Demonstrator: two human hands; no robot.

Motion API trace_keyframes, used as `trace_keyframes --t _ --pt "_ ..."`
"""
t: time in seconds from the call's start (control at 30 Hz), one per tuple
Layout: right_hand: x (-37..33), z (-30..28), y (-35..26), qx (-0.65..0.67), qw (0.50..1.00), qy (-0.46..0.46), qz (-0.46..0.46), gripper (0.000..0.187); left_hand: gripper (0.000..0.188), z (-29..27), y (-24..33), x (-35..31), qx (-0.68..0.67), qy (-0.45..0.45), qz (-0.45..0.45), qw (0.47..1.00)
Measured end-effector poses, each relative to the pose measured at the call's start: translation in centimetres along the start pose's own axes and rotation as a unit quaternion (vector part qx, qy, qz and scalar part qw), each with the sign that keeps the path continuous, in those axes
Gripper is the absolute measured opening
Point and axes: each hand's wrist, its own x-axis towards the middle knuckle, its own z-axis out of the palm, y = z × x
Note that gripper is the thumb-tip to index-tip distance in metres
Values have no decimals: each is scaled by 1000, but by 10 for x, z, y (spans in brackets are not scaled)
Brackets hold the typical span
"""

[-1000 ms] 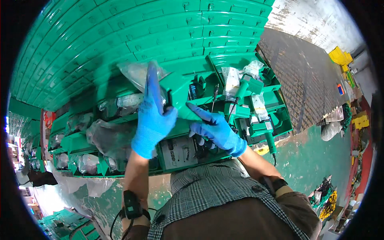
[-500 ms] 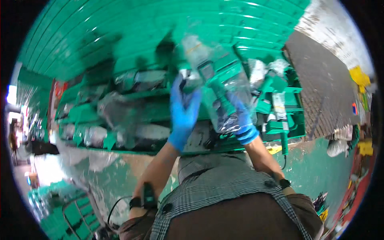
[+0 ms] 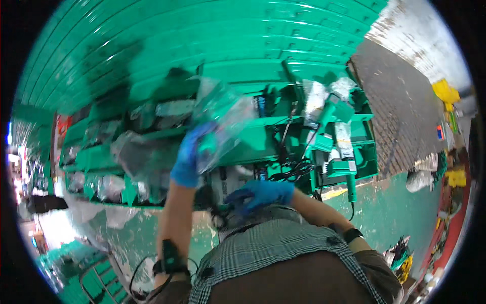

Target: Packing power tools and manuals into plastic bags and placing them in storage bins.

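Note:
My left hand [image 3: 188, 157], in a blue glove, grips a clear plastic bag [image 3: 234, 119] raised over the open green cases. Green shows through the film; whether the bag holds anything is unclear. Low in front of my apron, my right hand [image 3: 266, 195], also gloved in blue, has its fingers curled. A dark object [image 3: 218, 217] lies by its fingertips, too blurred to name. Black cables [image 3: 296, 169] lie coiled in the case just beyond that hand. Right of them rest green handheld devices [image 3: 341, 167] with white labels.
A long row of green case compartments [image 3: 253, 133] spans the bench, several with bagged parts. Crumpled plastic [image 3: 132, 152] lies over the left compartments. Ribbed green panels [image 3: 228, 30] rise behind. A dark textured mat [image 3: 400, 101] is at the right, a metal rack [image 3: 98, 278] at lower left.
The bagged green device is no longer seen in my right hand, which has come down toward my apron. My left hand has moved left and now holds a clear bag.

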Motion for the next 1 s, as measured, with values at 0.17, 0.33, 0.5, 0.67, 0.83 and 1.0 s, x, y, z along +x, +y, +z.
trace_keyframes --t 0.17,0.33,0.5,0.67,0.83,1.0 --pt "61 23 2 -238 919 281 -139 61 30 13 16 -5 -59 8 3 998" --pt "71 10 2 20 977 120 -177 49 38 19 29 -5 -47 -34 -35 998" --pt "-8 -9 0 101 991 81 33 45 82 4 76 18 165 -160 -219 948" --pt "-42 -28 -32 189 971 117 87 43 92 -8 53 81 142 -234 -272 922" --pt "-66 -58 -52 205 972 99 64 36 100 8 32 145 179 -358 -229 887" --pt "-73 -108 -29 -375 857 346 69 27 94 22 -21 203 447 -428 4 786"
